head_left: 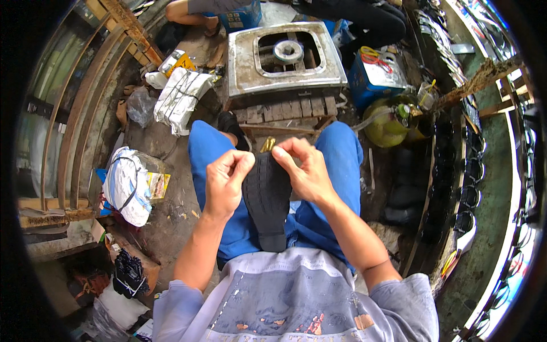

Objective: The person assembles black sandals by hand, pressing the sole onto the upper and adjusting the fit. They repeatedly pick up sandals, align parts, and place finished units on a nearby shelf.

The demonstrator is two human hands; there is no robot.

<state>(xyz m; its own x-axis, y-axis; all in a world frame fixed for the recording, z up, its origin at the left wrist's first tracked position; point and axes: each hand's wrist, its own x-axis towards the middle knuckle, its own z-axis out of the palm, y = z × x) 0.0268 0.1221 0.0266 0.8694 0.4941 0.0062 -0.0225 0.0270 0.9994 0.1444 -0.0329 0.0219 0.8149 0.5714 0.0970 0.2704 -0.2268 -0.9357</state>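
Note:
A black shoe sole [266,196] with grooved lines lies lengthwise between my knees, its heel end toward my body. My left hand [227,179] is closed at the sole's left edge, thumb and fingers pressed together. At the far right edge, my right hand [305,171] pinches the sole between thumb and fingers. Whether a thread or other small thing is also in the fingers, I cannot make out. Just beyond the sole shows a small gold-coloured object [268,143], partly hidden by it.
Ahead stands a worn metal-topped bench [242,77] with a framed opening. Right of it are a blue box [370,88] with red-handled scissors [376,60] and a yellowish container [384,128]. White wrapped bundles [181,97] lie left. Another person's hand [212,24] is at the top.

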